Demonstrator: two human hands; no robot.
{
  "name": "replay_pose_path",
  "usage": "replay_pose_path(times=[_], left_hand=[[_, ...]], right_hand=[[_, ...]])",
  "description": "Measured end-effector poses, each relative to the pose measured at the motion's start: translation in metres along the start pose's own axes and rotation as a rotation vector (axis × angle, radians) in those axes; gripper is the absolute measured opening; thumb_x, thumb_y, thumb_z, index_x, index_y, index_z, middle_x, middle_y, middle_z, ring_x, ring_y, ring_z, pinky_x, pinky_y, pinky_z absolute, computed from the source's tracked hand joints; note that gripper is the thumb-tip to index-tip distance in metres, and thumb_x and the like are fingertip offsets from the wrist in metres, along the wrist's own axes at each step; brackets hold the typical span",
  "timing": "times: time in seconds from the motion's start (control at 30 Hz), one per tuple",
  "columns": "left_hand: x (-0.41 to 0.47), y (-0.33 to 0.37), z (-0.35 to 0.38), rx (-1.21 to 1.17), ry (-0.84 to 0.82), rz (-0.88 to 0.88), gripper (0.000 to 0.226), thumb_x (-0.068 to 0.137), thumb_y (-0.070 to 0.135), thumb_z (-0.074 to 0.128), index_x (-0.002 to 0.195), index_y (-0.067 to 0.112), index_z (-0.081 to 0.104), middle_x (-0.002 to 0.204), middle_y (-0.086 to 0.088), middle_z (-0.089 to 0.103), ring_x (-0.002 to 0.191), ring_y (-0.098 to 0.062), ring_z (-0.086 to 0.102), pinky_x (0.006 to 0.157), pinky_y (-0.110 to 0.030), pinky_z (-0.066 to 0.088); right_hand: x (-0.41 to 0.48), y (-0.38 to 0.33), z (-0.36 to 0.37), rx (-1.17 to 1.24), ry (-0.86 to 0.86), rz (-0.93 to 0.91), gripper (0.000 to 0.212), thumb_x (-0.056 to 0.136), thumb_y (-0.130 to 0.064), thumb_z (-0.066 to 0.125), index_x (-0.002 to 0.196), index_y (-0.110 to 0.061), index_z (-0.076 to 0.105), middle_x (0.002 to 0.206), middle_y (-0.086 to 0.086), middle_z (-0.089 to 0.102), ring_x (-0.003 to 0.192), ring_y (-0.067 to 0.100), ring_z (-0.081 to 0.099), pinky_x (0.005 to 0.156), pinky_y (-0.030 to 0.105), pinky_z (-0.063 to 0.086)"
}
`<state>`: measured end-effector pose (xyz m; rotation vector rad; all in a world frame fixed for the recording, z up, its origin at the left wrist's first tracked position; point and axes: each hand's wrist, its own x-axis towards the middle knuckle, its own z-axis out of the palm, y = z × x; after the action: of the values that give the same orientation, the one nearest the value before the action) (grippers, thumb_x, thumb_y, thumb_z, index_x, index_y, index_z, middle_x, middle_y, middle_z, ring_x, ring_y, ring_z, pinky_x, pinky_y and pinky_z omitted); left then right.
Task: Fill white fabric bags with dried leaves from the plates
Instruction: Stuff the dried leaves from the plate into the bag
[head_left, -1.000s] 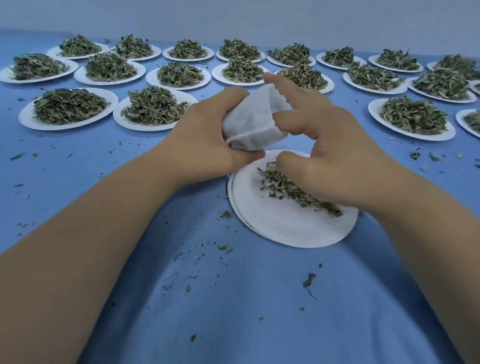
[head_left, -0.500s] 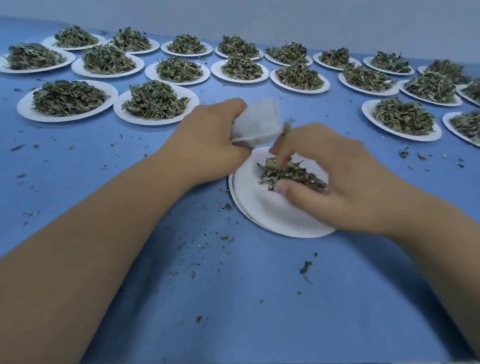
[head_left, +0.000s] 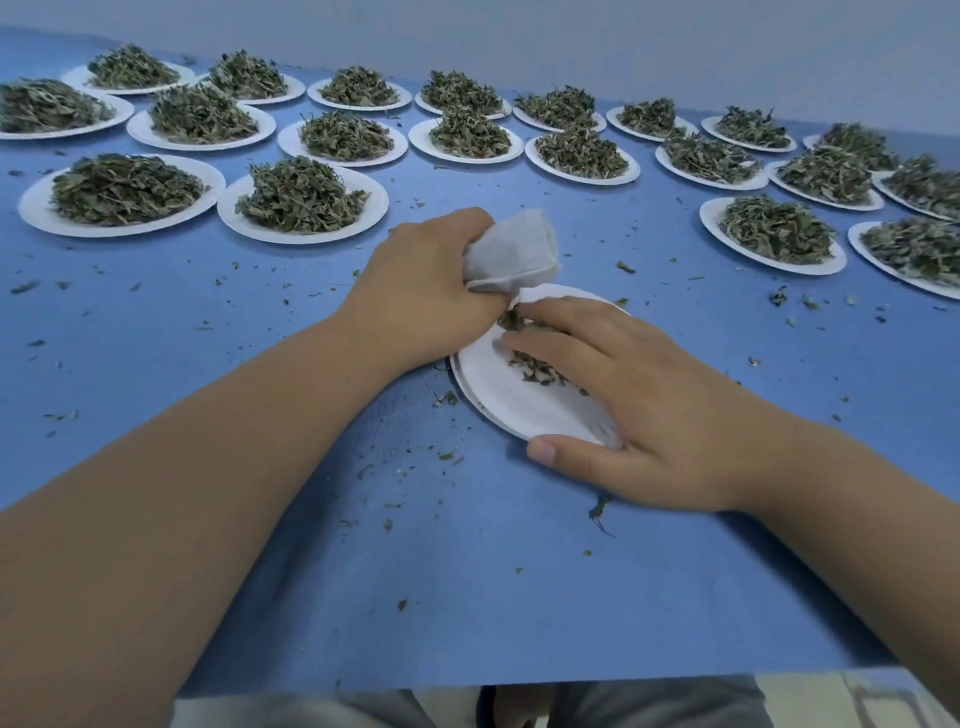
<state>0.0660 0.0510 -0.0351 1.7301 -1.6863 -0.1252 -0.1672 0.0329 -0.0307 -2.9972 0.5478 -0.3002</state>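
The left hand (head_left: 426, 291) is found clamped round 1 end of the white fabric bag (head_left: 511, 249). The bag is held bulging just right of that grip, above the far rim of the paper plate (head_left: 493, 400). Whether its mouth is held open cannot be told. Directly below the grip, a thin remnant of dried leaves (head_left: 537, 366) is noted on the plate. The right hand (head_left: 649, 410) is laid over this remnant, fingers spread and nearly straight, nothing enclosed, thumb outside the near rim.

Risk: fragments could be swept onto the blue table (head_left: 467, 597), already littered, if raked away from the grip. The plate could be slid by flat pressure.

Change: 0.5 s earlier the right hand was curled over a clump beside the bag. It is now flattened and lower, and the grip on the bag is unchanged.
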Motion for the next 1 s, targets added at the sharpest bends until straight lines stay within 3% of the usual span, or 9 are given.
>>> replay_pose_path(times=[0.13, 0.3, 0.37, 0.47, 0.53, 0.63, 0.8, 0.93, 1.0], left_hand=[[0.001, -0.001, 0.001, -0.026, 0.027, -0.023, 0.024, 0.078, 0.039, 0.07, 0.074, 0.033, 0.047, 0.072, 0.009, 0.058, 0.073, -0.013, 0.055, 0.059, -0.03, 0.042], [0.004, -0.004, -0.001, -0.052, 0.063, -0.094, 0.022, 0.078, 0.034, 0.072, 0.077, 0.039, 0.051, 0.077, 0.013, 0.06, 0.076, -0.002, 0.056, 0.055, -0.023, 0.037], [0.004, -0.005, 0.0, -0.051, 0.048, -0.083, 0.016, 0.078, 0.035, 0.071, 0.083, 0.036, 0.056, 0.078, 0.012, 0.061, 0.076, -0.006, 0.057, 0.058, -0.026, 0.041], [0.003, -0.007, 0.001, -0.053, 0.042, -0.064, 0.016, 0.078, 0.034, 0.071, 0.086, 0.032, 0.057, 0.078, 0.011, 0.061, 0.076, -0.011, 0.057, 0.062, -0.029, 0.045], [0.003, -0.006, 0.001, -0.046, 0.039, -0.059, 0.018, 0.078, 0.033, 0.07, 0.078, 0.034, 0.053, 0.074, 0.01, 0.059, 0.072, -0.007, 0.055, 0.059, -0.029, 0.043], [0.003, -0.006, 0.002, -0.031, 0.034, -0.071, 0.019, 0.079, 0.032, 0.07, 0.076, 0.034, 0.051, 0.074, 0.01, 0.059, 0.073, -0.005, 0.055, 0.058, -0.028, 0.042], [0.003, -0.005, 0.001, -0.04, 0.008, -0.065, 0.023, 0.08, 0.03, 0.071, 0.075, 0.035, 0.049, 0.075, 0.011, 0.057, 0.071, -0.006, 0.053, 0.058, -0.028, 0.04], [0.003, -0.005, 0.002, -0.031, 0.004, -0.074, 0.025, 0.082, 0.03, 0.07, 0.073, 0.036, 0.047, 0.074, 0.011, 0.056, 0.07, -0.005, 0.051, 0.059, -0.029, 0.04], [0.003, -0.005, 0.002, -0.032, 0.001, -0.07, 0.025, 0.082, 0.031, 0.07, 0.073, 0.035, 0.047, 0.074, 0.01, 0.056, 0.069, -0.004, 0.051, 0.058, -0.029, 0.039]], right_hand=[[0.009, -0.003, -0.002, 0.012, 0.065, 0.004, 0.064, 0.098, -0.063, 0.043, 0.147, -0.024, 0.048, 0.157, -0.002, 0.038, 0.147, 0.014, 0.033, 0.118, 0.037, 0.031], [0.018, 0.001, -0.004, 0.067, -0.097, 0.049, 0.074, 0.095, -0.071, 0.037, 0.156, -0.028, 0.036, 0.167, -0.011, 0.022, 0.152, 0.004, 0.018, 0.122, 0.024, 0.019], [0.016, 0.002, -0.002, 0.096, -0.056, 0.053, 0.062, 0.098, -0.062, 0.045, 0.147, -0.023, 0.05, 0.156, -0.008, 0.042, 0.143, 0.009, 0.038, 0.117, 0.029, 0.034], [0.011, -0.001, 0.0, 0.141, 0.171, 0.027, 0.033, 0.096, -0.041, 0.061, 0.116, -0.015, 0.067, 0.117, -0.001, 0.065, 0.108, 0.021, 0.06, 0.091, 0.043, 0.049], [0.007, -0.001, 0.001, 0.107, 0.223, 0.033, 0.035, 0.094, -0.045, 0.059, 0.116, -0.018, 0.067, 0.124, -0.001, 0.061, 0.116, 0.02, 0.056, 0.096, 0.043, 0.046], [0.001, 0.0, 0.003, 0.087, 0.112, 0.023, 0.045, 0.098, -0.054, 0.05, 0.129, -0.023, 0.063, 0.142, -0.004, 0.053, 0.133, 0.016, 0.047, 0.107, 0.041, 0.04], [-0.002, 0.0, 0.007, 0.165, 0.219, -0.005, 0.027, 0.102, -0.038, 0.056, 0.095, -0.015, 0.066, 0.094, -0.001, 0.061, 0.094, 0.021, 0.056, 0.083, 0.035, 0.047], [-0.001, -0.003, 0.009, 0.165, 0.288, -0.01, 0.038, 0.102, -0.021, 0.058, 0.066, -0.011, 0.05, 0.062, -0.004, 0.043, 0.064, 0.017, 0.042, 0.06, 0.029, 0.036], [0.0, -0.006, 0.007, 0.251, 0.311, 0.056, 0.046, 0.1, -0.019, 0.058, 0.058, -0.022, 0.039, 0.055, -0.011, 0.037, 0.054, 0.01, 0.039, 0.056, 0.022, 0.032]])
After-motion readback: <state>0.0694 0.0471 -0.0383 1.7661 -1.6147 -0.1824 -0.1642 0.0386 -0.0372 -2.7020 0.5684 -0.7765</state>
